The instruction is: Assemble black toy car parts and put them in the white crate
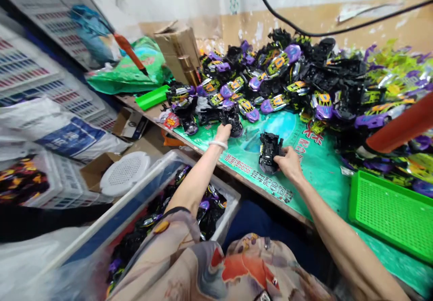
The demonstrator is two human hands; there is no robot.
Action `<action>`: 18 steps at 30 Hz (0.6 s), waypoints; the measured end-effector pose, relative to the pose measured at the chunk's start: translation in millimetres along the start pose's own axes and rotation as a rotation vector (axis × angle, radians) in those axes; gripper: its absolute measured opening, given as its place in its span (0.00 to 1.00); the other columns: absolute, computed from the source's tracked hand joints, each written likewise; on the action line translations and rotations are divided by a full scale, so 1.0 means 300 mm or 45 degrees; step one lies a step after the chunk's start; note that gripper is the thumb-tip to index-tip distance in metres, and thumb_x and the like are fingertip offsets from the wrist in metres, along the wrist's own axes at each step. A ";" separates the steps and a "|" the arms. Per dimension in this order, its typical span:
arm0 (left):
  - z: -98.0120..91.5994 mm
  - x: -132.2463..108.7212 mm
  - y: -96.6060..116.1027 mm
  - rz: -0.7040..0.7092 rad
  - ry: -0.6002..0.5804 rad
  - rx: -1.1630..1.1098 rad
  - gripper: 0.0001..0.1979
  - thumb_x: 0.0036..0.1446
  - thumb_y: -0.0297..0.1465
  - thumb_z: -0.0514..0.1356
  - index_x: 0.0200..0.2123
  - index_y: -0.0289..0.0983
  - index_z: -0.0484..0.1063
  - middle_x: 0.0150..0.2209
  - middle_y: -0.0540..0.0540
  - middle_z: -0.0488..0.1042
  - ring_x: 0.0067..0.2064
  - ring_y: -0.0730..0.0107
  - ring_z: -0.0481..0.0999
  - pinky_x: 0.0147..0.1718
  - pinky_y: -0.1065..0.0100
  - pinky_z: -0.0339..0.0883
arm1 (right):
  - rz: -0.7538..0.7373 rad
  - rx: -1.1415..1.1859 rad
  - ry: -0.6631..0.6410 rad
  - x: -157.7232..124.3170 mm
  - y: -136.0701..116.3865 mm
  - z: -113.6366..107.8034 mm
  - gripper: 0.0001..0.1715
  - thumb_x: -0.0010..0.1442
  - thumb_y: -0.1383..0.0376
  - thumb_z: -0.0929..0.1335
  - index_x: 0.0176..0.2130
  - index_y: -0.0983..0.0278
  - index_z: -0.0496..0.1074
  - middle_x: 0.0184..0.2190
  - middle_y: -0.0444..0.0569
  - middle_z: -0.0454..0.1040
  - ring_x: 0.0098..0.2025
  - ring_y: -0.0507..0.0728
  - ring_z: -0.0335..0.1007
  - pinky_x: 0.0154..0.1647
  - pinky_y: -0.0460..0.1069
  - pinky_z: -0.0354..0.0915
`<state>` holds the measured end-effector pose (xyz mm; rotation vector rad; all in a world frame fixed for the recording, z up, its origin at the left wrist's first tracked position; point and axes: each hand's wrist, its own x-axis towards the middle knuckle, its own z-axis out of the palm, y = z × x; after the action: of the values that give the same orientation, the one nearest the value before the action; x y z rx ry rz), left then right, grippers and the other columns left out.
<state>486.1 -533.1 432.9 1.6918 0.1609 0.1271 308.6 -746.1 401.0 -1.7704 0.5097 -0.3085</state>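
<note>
My right hand (289, 162) grips the near right side of a toy car (269, 148), thumb on its black underside, which faces up above the green sheet. At the front of the pile, my left hand (223, 134) has its fingers closed on another toy car (234, 121), also with its black underside up. The fingertips of that hand are partly hidden. Behind both hands lies a heap of purple, yellow and black toy cars (248, 108), some upright and some overturned.
A green perforated tray (392, 211) stands at the right, below a blurred orange-red bar (402, 125). An orange screwdriver (129, 51) hangs at upper left. A white bin (233, 198) of toy cars sits below the table edge. A cardboard box (176, 48) stands at the back.
</note>
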 end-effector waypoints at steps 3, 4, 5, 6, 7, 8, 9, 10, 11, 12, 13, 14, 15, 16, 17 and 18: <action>-0.069 -0.166 -0.028 0.085 -0.075 -0.173 0.10 0.41 0.28 0.59 0.31 0.34 0.71 0.29 0.49 0.72 0.33 0.69 0.69 0.35 0.69 0.64 | -0.060 -0.050 0.019 -0.029 0.005 -0.048 0.18 0.38 0.64 0.68 0.33 0.60 0.62 0.22 0.38 0.65 0.22 0.52 0.59 0.21 0.47 0.54; -0.089 -0.231 -0.033 0.103 -0.099 -0.249 0.11 0.39 0.28 0.60 0.31 0.34 0.71 0.28 0.50 0.71 0.32 0.70 0.68 0.32 0.70 0.63 | -0.089 -0.068 0.024 -0.037 0.001 -0.057 0.18 0.39 0.64 0.68 0.33 0.60 0.62 0.22 0.38 0.64 0.23 0.52 0.59 0.22 0.47 0.53; -0.106 -0.297 -0.035 0.105 -0.124 -0.320 0.12 0.38 0.29 0.60 0.32 0.34 0.70 0.28 0.51 0.70 0.31 0.71 0.67 0.31 0.71 0.62 | -0.124 -0.088 0.030 -0.046 -0.005 -0.063 0.18 0.38 0.64 0.67 0.33 0.60 0.62 0.22 0.38 0.63 0.24 0.52 0.58 0.23 0.47 0.53; -0.119 -0.361 -0.036 0.090 -0.142 -0.376 0.15 0.37 0.29 0.61 0.34 0.35 0.70 0.28 0.51 0.70 0.30 0.71 0.67 0.30 0.71 0.62 | -0.166 -0.110 0.038 -0.055 -0.012 -0.065 0.18 0.38 0.64 0.67 0.34 0.60 0.62 0.22 0.38 0.63 0.24 0.52 0.58 0.25 0.48 0.54; -0.127 -0.421 -0.036 0.067 -0.155 -0.421 0.18 0.37 0.29 0.62 0.36 0.35 0.71 0.29 0.51 0.70 0.30 0.71 0.68 0.29 0.71 0.63 | -0.207 -0.133 0.044 -0.064 -0.019 -0.066 0.18 0.39 0.64 0.67 0.34 0.60 0.62 0.23 0.38 0.63 0.25 0.53 0.58 0.26 0.48 0.54; -0.131 -0.475 -0.035 0.046 -0.159 -0.457 0.20 0.37 0.29 0.62 0.39 0.35 0.71 0.31 0.51 0.71 0.31 0.71 0.69 0.29 0.71 0.64 | -0.248 -0.151 0.048 -0.073 -0.026 -0.064 0.18 0.39 0.64 0.67 0.34 0.61 0.62 0.23 0.39 0.62 0.25 0.53 0.57 0.26 0.48 0.54; -0.132 -0.521 -0.036 0.034 -0.150 -0.479 0.22 0.37 0.29 0.62 0.42 0.36 0.71 0.32 0.51 0.72 0.32 0.70 0.70 0.30 0.70 0.65 | -0.287 -0.165 0.050 -0.083 -0.032 -0.061 0.18 0.39 0.63 0.67 0.34 0.61 0.63 0.23 0.39 0.62 0.26 0.53 0.57 0.27 0.48 0.54; -0.130 -0.558 -0.037 0.034 -0.130 -0.490 0.24 0.38 0.29 0.63 0.44 0.36 0.71 0.34 0.50 0.73 0.33 0.69 0.71 0.32 0.69 0.66 | -0.321 -0.176 0.050 -0.092 -0.036 -0.058 0.18 0.40 0.63 0.66 0.35 0.61 0.63 0.23 0.39 0.62 0.26 0.53 0.57 0.28 0.49 0.54; -0.127 -0.586 -0.040 0.047 -0.100 -0.494 0.26 0.38 0.29 0.63 0.45 0.37 0.71 0.35 0.49 0.74 0.35 0.68 0.72 0.34 0.69 0.67 | -0.347 -0.186 0.049 -0.101 -0.038 -0.054 0.19 0.40 0.62 0.66 0.36 0.61 0.63 0.23 0.39 0.63 0.26 0.54 0.57 0.28 0.49 0.54; -0.123 -0.606 -0.045 0.067 -0.069 -0.496 0.27 0.38 0.29 0.63 0.47 0.37 0.71 0.37 0.48 0.75 0.37 0.67 0.73 0.36 0.68 0.67 | -0.366 -0.197 0.050 -0.110 -0.040 -0.050 0.19 0.40 0.62 0.66 0.36 0.61 0.63 0.24 0.40 0.63 0.27 0.54 0.58 0.28 0.49 0.54; -0.121 -0.620 -0.050 0.086 -0.043 -0.498 0.28 0.39 0.28 0.63 0.49 0.37 0.71 0.39 0.48 0.75 0.39 0.66 0.74 0.38 0.68 0.68 | -0.382 -0.206 0.054 -0.117 -0.040 -0.046 0.19 0.41 0.61 0.66 0.37 0.61 0.63 0.24 0.40 0.64 0.27 0.54 0.58 0.28 0.49 0.55; -0.119 -0.630 -0.057 0.102 -0.018 -0.500 0.29 0.39 0.28 0.64 0.50 0.37 0.71 0.41 0.47 0.76 0.41 0.65 0.74 0.41 0.67 0.68 | -0.396 -0.212 0.057 -0.123 -0.041 -0.043 0.20 0.41 0.61 0.66 0.37 0.61 0.64 0.25 0.40 0.65 0.27 0.54 0.59 0.28 0.49 0.56; -0.120 -0.635 -0.064 0.114 0.004 -0.501 0.31 0.39 0.27 0.64 0.51 0.36 0.71 0.42 0.46 0.76 0.43 0.64 0.75 0.43 0.67 0.68 | -0.408 -0.214 0.057 -0.128 -0.041 -0.040 0.20 0.41 0.61 0.66 0.38 0.61 0.64 0.25 0.41 0.66 0.27 0.55 0.60 0.29 0.50 0.57; -0.121 -0.639 -0.071 0.124 0.023 -0.502 0.31 0.40 0.27 0.64 0.52 0.37 0.71 0.43 0.46 0.76 0.45 0.63 0.75 0.44 0.66 0.68 | -0.417 -0.214 0.055 -0.133 -0.042 -0.038 0.20 0.42 0.61 0.66 0.38 0.61 0.64 0.25 0.41 0.67 0.27 0.55 0.61 0.29 0.50 0.58; -0.124 -0.641 -0.080 0.131 0.034 -0.506 0.31 0.40 0.27 0.64 0.53 0.37 0.71 0.44 0.46 0.76 0.46 0.62 0.75 0.46 0.66 0.68 | -0.422 -0.216 0.053 -0.137 -0.044 -0.036 0.20 0.42 0.61 0.66 0.39 0.61 0.65 0.26 0.42 0.68 0.27 0.55 0.62 0.29 0.50 0.58; -0.127 -0.642 -0.088 0.138 0.037 -0.512 0.31 0.41 0.27 0.64 0.53 0.37 0.72 0.45 0.46 0.76 0.48 0.62 0.75 0.47 0.66 0.68 | -0.424 -0.219 0.050 -0.142 -0.047 -0.035 0.20 0.42 0.60 0.66 0.39 0.61 0.65 0.26 0.42 0.68 0.27 0.56 0.62 0.29 0.50 0.59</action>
<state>289.0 -527.2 413.4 1.2976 0.0594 0.2485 269.2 -731.2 419.8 -2.0216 0.2722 -0.5457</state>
